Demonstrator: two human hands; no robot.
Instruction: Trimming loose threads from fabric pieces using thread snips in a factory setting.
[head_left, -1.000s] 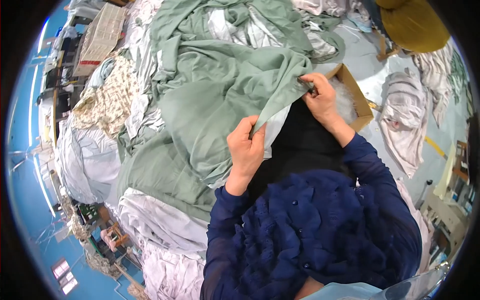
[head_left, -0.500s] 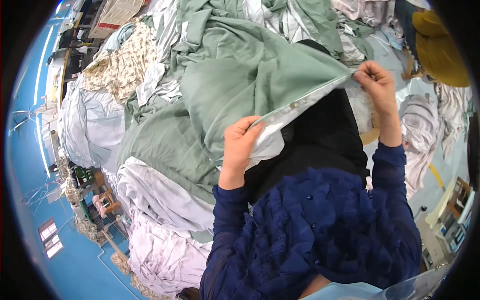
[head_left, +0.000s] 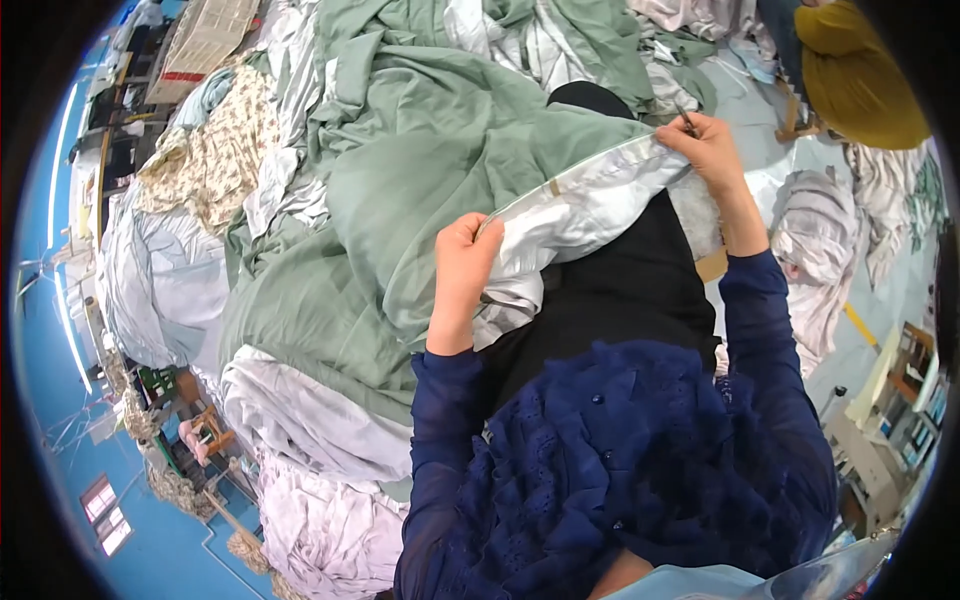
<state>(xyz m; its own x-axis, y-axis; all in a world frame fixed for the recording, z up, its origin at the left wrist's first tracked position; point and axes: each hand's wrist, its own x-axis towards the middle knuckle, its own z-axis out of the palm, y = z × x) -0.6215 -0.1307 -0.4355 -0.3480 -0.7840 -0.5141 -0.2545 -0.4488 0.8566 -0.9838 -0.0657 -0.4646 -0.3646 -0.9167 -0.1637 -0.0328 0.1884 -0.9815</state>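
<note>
A large sage-green cloth (head_left: 400,165) with a white underside (head_left: 590,207) lies heaped over my lap and beyond it to the left. My left hand (head_left: 463,275) pinches its edge between thumb and fingers. Farther up and to the right, my right hand (head_left: 708,158) grips the same edge, which runs fairly straight between both hands. A small dark pointed tool (head_left: 686,121) sticks up from the right hand's fingers; most of it is hidden, so its kind is unclear. The white side hangs toward me below the edge, over my black-clad lap (head_left: 625,290).
Pale lilac and white cloths (head_left: 325,520) are piled at my left, with a flowered cloth (head_left: 215,150) farther off. Beige cloth bundles (head_left: 815,235) lie on the floor at the right. At the far right is another person in a mustard garment (head_left: 865,80).
The edge has been turned so that more of the white underside shows. Both hands appear slightly farther left and higher. The dark tool's tip now stands out above my right hand.
</note>
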